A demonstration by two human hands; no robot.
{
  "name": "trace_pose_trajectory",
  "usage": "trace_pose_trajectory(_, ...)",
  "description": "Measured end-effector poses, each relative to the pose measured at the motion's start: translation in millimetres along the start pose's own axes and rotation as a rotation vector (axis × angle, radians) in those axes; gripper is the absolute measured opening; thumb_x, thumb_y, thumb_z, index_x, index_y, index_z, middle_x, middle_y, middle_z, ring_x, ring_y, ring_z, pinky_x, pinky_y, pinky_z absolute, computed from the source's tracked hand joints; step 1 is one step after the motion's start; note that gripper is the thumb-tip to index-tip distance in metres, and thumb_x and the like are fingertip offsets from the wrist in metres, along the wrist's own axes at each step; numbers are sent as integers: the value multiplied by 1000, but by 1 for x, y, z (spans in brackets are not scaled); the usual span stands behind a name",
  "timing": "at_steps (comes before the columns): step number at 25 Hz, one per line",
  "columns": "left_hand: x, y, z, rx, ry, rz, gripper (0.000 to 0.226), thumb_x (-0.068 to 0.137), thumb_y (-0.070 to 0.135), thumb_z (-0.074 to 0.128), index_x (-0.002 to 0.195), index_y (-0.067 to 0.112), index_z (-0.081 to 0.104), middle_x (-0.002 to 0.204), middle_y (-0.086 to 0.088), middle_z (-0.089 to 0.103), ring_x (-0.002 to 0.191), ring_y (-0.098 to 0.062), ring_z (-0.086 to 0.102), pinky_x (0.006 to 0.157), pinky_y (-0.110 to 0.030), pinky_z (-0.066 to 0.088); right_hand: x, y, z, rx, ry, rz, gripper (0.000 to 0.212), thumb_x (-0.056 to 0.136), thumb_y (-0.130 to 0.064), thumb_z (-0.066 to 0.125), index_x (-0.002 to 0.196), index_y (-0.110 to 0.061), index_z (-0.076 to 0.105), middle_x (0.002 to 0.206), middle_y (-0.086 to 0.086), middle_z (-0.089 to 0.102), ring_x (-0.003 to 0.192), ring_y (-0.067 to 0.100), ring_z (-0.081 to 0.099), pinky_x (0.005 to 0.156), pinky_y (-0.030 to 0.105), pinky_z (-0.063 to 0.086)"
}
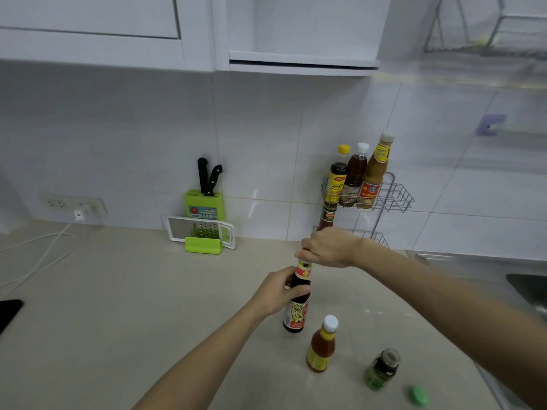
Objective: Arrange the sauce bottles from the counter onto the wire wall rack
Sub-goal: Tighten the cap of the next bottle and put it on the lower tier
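On the beige counter, head view, only one camera: left hand wraps the shoulder of a dark sauce bottle, fingers closed round it, thumb across the front. Right hand is closed over the bottle's top, cap hidden under the palm. Can't tell if the bottle base touches the counter or is just lifted; it looks slightly tilted. Wire wall rack sits up and right on the tiled wall, upper tier holding three bottles packed at its left end, free space to their right. A small dark jar shows just below that tier, apparently on the lower tier, partly behind the right hand. Still on the counter: orange sauce bottle with white cap just beside the held one, green jar further right, loose green lid near it. Risks, my guess: carried by the cap, the bottle could slip or the cap loosen; swinging it right could clip the orange bottle; pushing into the crowded left end could topple the tall bottles there.
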State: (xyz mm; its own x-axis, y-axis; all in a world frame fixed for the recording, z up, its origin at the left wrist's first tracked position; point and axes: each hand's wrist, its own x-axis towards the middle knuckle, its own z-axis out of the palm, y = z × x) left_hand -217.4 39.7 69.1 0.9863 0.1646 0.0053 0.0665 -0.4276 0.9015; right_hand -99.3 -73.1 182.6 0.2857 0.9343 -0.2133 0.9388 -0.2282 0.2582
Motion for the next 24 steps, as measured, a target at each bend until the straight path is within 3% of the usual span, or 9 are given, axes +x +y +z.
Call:
trace_pose_trajectory(2, 2, -5, 3, 35, 39, -18, 42, 86, 32, 65, 123, 16, 57, 120, -5, 68, 105, -16, 63, 89, -26, 51, 4, -3, 13, -31, -28, 75, 36, 102, -28, 37, 134, -13, 38, 109, 17, 61, 89, 34, 61, 67, 39, 47)
trace_pose_trajectory(5, 3, -7, -7, -38, -22, -33, 41, 85, 28, 67, 123, 15, 59, 121, -5, 67, 110, -17, 62, 98, -34, 51, 0, 7, 13, 149, -57, 30, 50, 97, -55, 28, 117, -14, 49, 100, 10, 62, 86, 25, 58, 72, 34, 41)
trace_pose_trajectory(8, 5, 0, -25, -170, -183, -57, 40, 86, 25, 67, 124, 15, 58, 123, -5, 66, 115, -16, 61, 99, -29, 49, -9, 18, 3, 271, -13, -51, 42, 96, -57, 30, 108, -20, 44, 95, 2, 57, 79, 19, 53, 71, 31, 39)
trace_pose_trajectory(11, 8, 5, -34, -139, -309, -61, 41, 87, 22, 66, 126, 14, 56, 127, -6, 64, 117, -15, 59, 95, -21, 47, -11, 20, -5, 213, -34, -113, 41, 96, -56, 29, 111, -21, 44, 95, 1, 55, 80, 19, 52, 70, 30, 39)
trace_pose_trajectory(14, 6, 8, -39, -94, -374, -61, 40, 87, 19, 66, 125, 13, 57, 126, -4, 65, 111, -10, 61, 91, -17, 47, -8, 14, -5, 211, -58, -137, 38, 96, -55, 31, 100, -20, 46, 91, 5, 58, 77, 20, 53, 68, 31, 41)
trace_pose_trajectory(18, 4, 3, -40, -67, -295, -40, 40, 86, 19, 67, 124, 10, 58, 123, -5, 66, 111, -14, 62, 92, -19, 48, -5, 6, 3, 411, -10, -33, 36, 95, -54, 36, 88, -20, 46, 78, 6, 58, 67, 18, 51, 63, 32, 38)
trace_pose_trajectory(22, -1, -11, -37, -23, -214, -18, 42, 84, 25, 68, 122, 11, 58, 122, -8, 67, 114, -19, 62, 95, -26, 48, 0, -15, 18, 444, 95, 92, 42, 96, -50, 37, 84, -14, 52, 71, 2, 54, 66, 19, 50, 64, 33, 39)
trace_pose_trajectory(24, -2, -15, -34, -40, -196, -21, 41, 84, 28, 68, 121, 11, 59, 118, -6, 67, 112, -18, 63, 94, -27, 50, 5, -21, 24, 444, 107, 159, 50, 97, -50, 35, 82, -8, 58, 74, 8, 58, 70, 23, 54, 65, 34, 41)
